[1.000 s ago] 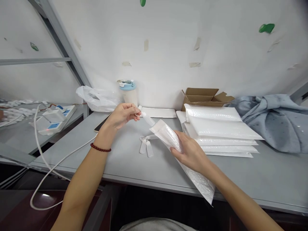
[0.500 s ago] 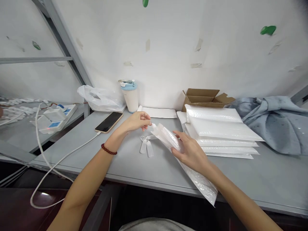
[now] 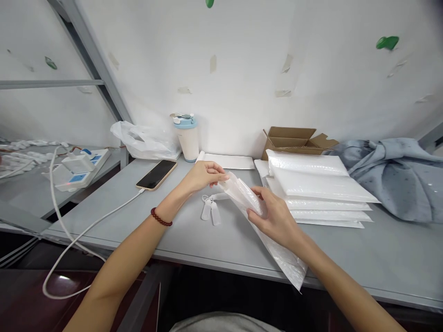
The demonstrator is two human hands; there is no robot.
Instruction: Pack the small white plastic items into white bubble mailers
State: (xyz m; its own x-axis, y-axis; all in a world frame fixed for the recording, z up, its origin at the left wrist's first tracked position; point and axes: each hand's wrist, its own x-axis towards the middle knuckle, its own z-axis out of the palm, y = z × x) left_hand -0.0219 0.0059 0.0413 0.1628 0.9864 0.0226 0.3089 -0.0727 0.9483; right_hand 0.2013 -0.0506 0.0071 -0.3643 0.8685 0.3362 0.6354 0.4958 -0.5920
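Observation:
A white bubble mailer (image 3: 244,196) slants across the table's front edge, its mouth up and to the left. My right hand (image 3: 273,214) grips it around the upper half, thumb on the near side. At the mouth, my left hand (image 3: 209,176) pinches with thumb and forefinger; what sits between the fingertips is hidden by the mailer's edge. Just below that hand, several small white tags (image 3: 211,212) with loops lie in a loose cluster on the grey table (image 3: 194,240).
Right of my hands is a stack of white bubble mailers (image 3: 318,184), with an open cardboard box (image 3: 294,140) behind. A tumbler (image 3: 188,138), a plastic bag (image 3: 145,140) and a phone (image 3: 157,175) on a white cable (image 3: 104,221) are at left. Grey-blue cloth (image 3: 401,180) lies far right.
My left hand has moved right to the mailer's mouth, and the small white piece seen at its fingertips is now hidden there. The mailer's lower end has shifted slightly up and left.

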